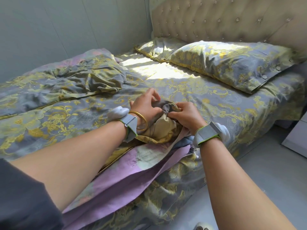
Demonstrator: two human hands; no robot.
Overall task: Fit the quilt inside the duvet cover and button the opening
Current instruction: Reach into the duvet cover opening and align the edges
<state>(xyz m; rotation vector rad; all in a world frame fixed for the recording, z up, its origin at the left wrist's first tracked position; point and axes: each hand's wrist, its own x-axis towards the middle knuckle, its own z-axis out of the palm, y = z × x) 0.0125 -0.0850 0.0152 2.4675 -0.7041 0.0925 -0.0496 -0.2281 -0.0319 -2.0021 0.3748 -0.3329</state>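
Note:
The grey and gold floral duvet cover (54, 117) lies spread and rumpled over the bed. Its open edge runs along the near side, folded back to show a plain gold lining (163, 126). A lilac and white quilt (126, 171) sticks out of that opening and hangs over the bed's edge. My left hand (146, 106) and my right hand (186, 116) meet at a bunched corner of the cover (167, 107). Both pinch the grey fabric there. A small button on the cover's edge (192, 151) shows below my right wrist.
Two matching pillows (227, 62) lie against the tufted beige headboard (224, 19). A grey wall (49, 27) borders the bed's far left side. Grey floor (265, 171) lies to the right, with a pale cabinet corner (297, 136) at the frame's edge.

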